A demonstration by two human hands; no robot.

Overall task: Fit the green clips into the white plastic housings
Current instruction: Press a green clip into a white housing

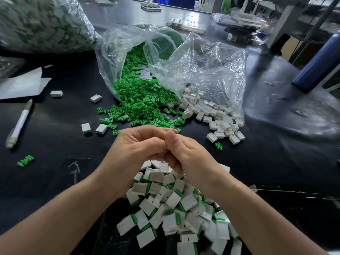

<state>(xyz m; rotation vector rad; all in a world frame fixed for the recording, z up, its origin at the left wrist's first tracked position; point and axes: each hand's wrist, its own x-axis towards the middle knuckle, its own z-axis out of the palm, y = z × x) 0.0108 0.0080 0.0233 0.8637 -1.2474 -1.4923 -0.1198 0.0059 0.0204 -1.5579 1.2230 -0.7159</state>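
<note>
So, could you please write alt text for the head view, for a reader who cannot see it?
Left hand and right hand meet, fingers curled, above a pile of clipped housings. Behind, a bag spills green clips beside empty housings; a pen lies left.
</note>
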